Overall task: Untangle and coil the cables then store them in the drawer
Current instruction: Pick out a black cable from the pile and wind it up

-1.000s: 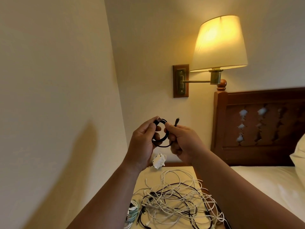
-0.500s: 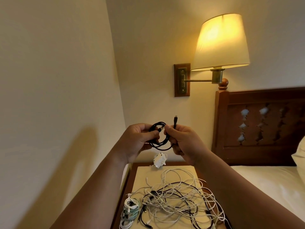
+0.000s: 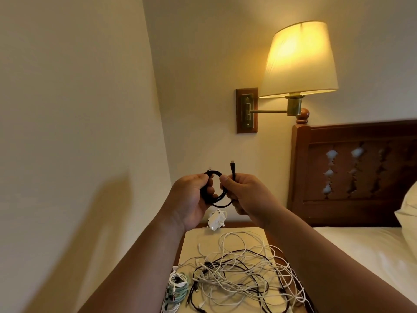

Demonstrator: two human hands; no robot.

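Both hands raised — left hand (image 3: 191,199) fingers grip black cable coil (image 3: 216,195); right hand (image 3: 246,195) pinches plug end.

Both bare forearms reach forward side by side, left hand (image 3: 191,197) curled round a coiled black cable (image 3: 217,173), right hand (image 3: 247,195) pinching its free end upright.

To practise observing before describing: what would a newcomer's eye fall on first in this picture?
The lit wall lamp glows at upper right, above the headboard. In the middle, the left hand and right hand hold a small coil of black cable between them. Below, a tangle of white and black cables sprawls over the nightstand.
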